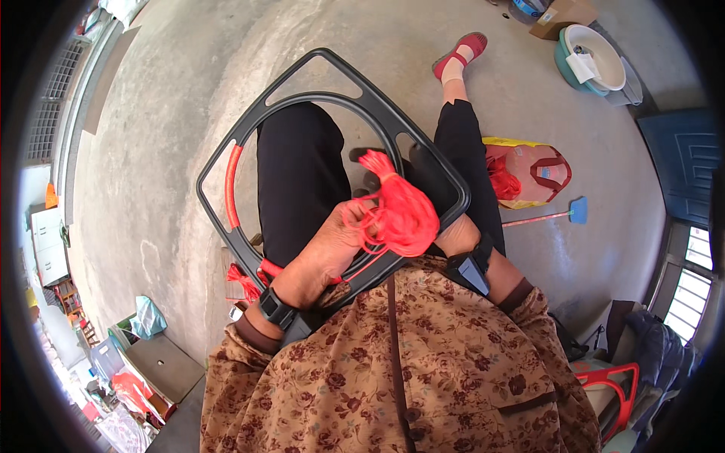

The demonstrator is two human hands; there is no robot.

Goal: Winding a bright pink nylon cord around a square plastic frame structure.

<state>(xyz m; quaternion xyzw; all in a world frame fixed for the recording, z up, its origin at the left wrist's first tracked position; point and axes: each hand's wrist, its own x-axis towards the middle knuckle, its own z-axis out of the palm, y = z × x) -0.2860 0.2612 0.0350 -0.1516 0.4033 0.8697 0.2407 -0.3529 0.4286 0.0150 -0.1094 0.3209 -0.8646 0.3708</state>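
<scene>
Across my thighs rests a black plastic frame (445,175), roughly square with rounded corners and a ring inside it. Red cord wraps part of the ring on its left side (232,185). A bundle of bright red cord (408,219), tied near its upper end, lies over the frame's right part. My left hand (336,238) is at the bundle's left edge, fingers bent in on loose red strands. Behind the bundle, my right hand (457,235) is mostly covered, so its grip is hidden. Dark finger-like shapes show just left of the bundle; whose fingers they are is unclear.
A red and yellow bag (526,172) with red stuff inside stands on the floor to the right, beside a blue fly swatter (578,211). Farther off are stacked basins (593,57) and a cardboard box (563,16). Another small red cord bundle (243,284) lies by my left wrist.
</scene>
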